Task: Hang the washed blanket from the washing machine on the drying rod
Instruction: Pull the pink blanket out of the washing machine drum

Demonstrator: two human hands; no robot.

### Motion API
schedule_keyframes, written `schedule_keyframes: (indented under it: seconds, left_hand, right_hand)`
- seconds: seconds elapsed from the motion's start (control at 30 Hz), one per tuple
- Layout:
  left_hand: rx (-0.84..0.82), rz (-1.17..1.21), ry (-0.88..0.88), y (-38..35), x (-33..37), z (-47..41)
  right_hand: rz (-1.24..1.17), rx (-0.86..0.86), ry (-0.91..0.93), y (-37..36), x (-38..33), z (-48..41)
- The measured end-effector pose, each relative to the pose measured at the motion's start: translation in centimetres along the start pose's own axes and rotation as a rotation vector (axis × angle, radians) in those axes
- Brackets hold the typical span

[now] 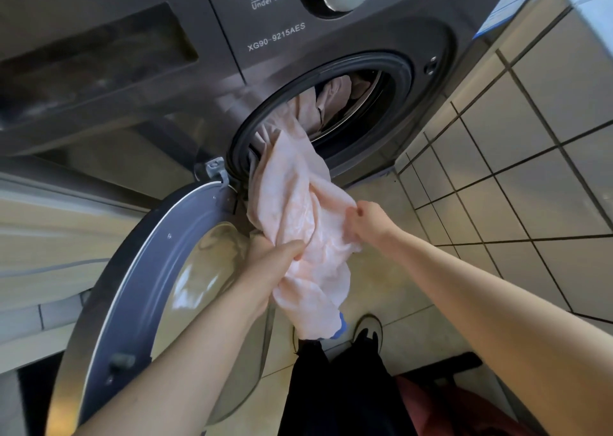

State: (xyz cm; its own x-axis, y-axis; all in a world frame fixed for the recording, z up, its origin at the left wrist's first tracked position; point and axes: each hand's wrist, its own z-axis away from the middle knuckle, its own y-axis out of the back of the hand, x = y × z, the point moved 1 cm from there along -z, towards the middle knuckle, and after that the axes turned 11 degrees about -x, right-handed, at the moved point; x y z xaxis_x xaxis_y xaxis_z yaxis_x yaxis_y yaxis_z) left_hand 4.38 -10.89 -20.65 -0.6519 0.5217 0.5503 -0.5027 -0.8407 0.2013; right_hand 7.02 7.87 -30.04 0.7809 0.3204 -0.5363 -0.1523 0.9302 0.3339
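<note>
— Grip?
— Blanket (295, 183), pale pink: gripped in the curled left hand (275, 256), pinched by the right hand (365, 218) just beside.
— Position?
— Stretched from both hands up into the drum of the washing machine (282, 37); its loose end is hung below them, beside the opened door (139, 269).

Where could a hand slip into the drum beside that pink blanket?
The right side of the drum mouth, between the blanket and the rubber seal, looks free. The left, near the hinge, is crowded with bunched cloth.
</note>
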Motion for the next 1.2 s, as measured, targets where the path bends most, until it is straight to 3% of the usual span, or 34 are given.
schedule_keyframes:
  seconds: [0.2,0.27,0.43,0.53,0.67,0.73,0.83,1.03,1.2]
  left_hand:
    - [-0.104,-0.023,0.079,-1.3,-0.8,-0.3]
    - [-0.138,0.002,0.112,-1.7,-1.0,-0.3]
    - [-0.370,0.245,0.153,-2.8,-0.1,0.1]
    - [-0.274,0.263,0.223,-3.8,0.3,0.7]
    - [-0.049,0.174,0.164,-5.0,-0.2,0.5]
    - [0.002,0.160,0.134,-5.1,-0.3,0.4]
    - [0.015,0.130,0.089,-4.8,-0.4,0.4]
    - [-0.037,0.160,0.035,-3.1,-0.7,0.7]
    - [-0.115,0.211,0.007,-2.0,-1.0,1.0]
  right_hand:
    - [-0.050,0.179,0.156,1.7,0.5,2.9]
    - [-0.071,0.139,0.209,2.0,0.4,4.7]
    - [0.206,-0.152,0.362,0.4,0.1,10.5]
    - [0.159,-0.315,0.479,-1.7,0.2,13.3]
    - [0.264,-0.403,0.556,-3.0,1.0,13.9]
    - [0.246,-0.382,0.536,-3.1,1.4,13.5]
    - [0.034,-0.338,0.479,-2.4,1.6,12.9]
    - [-0.237,-0.060,0.272,0.5,1.7,9.5]
    - [-0.214,-0.001,0.007,1.1,1.6,4.7]
